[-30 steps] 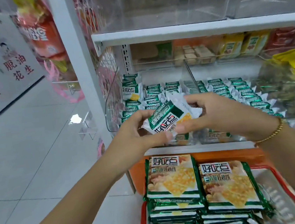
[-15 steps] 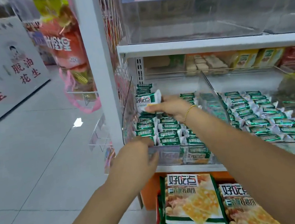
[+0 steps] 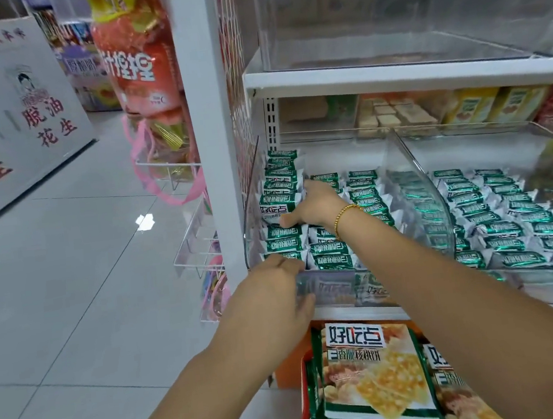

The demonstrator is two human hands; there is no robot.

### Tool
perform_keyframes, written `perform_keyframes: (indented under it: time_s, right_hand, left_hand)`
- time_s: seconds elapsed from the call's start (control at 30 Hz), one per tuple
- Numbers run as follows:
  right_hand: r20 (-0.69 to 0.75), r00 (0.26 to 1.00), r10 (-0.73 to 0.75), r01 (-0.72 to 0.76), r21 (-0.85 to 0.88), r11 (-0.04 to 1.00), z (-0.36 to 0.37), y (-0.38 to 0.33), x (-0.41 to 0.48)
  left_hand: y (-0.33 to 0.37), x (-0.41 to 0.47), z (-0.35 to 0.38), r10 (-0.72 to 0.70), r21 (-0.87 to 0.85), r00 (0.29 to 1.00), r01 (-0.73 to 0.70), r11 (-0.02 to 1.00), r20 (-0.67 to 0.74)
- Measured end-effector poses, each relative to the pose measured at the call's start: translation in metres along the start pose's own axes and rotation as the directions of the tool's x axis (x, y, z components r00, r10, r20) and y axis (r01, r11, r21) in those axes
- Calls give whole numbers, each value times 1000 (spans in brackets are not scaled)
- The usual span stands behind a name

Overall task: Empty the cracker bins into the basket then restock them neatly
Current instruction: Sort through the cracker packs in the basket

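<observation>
Now your right grip [image 3: 316,204] is inside the left bin [image 3: 332,289]. It is narrow and holds one cracker packet [image 3: 277,209] by its right end, between the thumb and the fingers. This packet lies label up on the left row of packets [image 3: 285,242], close to the left wall of the bin. Your left grip [image 3: 275,299] is at the front left corner of the same bin. Its fingers curl over the front wall and the thumb presses on the outside. The right bin [image 3: 552,281], just beside, has rows of green packets [image 3: 511,227]. Below the bins, the red basket [image 3: 303,413] carries big cracker packs [image 3: 372,370], stacked flat.
</observation>
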State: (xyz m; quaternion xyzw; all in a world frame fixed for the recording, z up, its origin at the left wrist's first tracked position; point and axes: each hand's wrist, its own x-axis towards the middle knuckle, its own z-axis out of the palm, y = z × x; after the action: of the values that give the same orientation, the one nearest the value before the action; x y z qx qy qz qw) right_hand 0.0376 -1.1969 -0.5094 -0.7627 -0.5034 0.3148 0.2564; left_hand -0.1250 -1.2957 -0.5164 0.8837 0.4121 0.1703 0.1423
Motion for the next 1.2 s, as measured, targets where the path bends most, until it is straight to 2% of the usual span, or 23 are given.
perform_keyframes:
  time_s: [0.07,0.2,0.23,0.3,0.33,0.4,0.47,0.53,0.63,0.7,0.77,0.87,1.07,1.13,1.2]
  right_hand:
    - [1,1000,-17,17,-12,1000,0,0,-2]
    - [34,999,-42,37,115,993,-14,5,-5]
    - [-4,997,-73,74,49,996,-19,5,-5]
    - [-86,980,-178,155,-226,962,-25,2,-7]
    - [-92,965,-245,198,-357,913,-25,0,-8]
    - [-8,935,-355,300,-520,800,-23,-5,-8]
    - [119,913,-390,374,-624,686,-18,-10,-5]
    - [206,910,-358,393,-702,594,-16,-13,-1]
    - [275,910,-311,408,-737,539,-17,-19,1]
    - [320,899,-298,435,-724,535,-20,-21,0]
    - [329,894,-303,447,-684,576,-22,-20,-1]
    - [255,902,-348,429,-615,662,-24,-11,-4]
    - [137,897,-420,428,-503,751,-37,-2,-33]
    - [42,868,-495,446,-507,738,-46,-1,-58]
    - [11,830,-557,474,-539,696,-55,8,-92]
  left_hand:
    - [1,1,0,-6,2,1000,6,1000,1]
    - [2,2,0,5,13,1000,-5,1000,7]
    - [2,2,0,6,17,1000,-6,1000,10]
    - [3,1,0,7,27,1000,-7,1000,12]
    - [3,1,0,8,31,1000,-8,999,11]
    - [4,1,0,8,35,1000,-8,999,9]
    - [4,2,-1,6,34,1000,-6,999,11]
    - [5,1,-2,5,30,1000,-5,1000,7]
    - [5,0,-2,12,40,1000,-12,999,-2]
    - [4,-1,-2,24,52,1000,-25,998,3]
    - [3,-2,-2,37,49,999,-37,998,13]
    - [2,-5,-3,35,47,999,-36,998,19]
    - [1,-10,-1,-8,48,1000,8,999,-4]
    - [4,-15,-3,11,22,998,-9,1000,-60]
    - [13,-23,-5,65,-40,990,-71,997,-125]
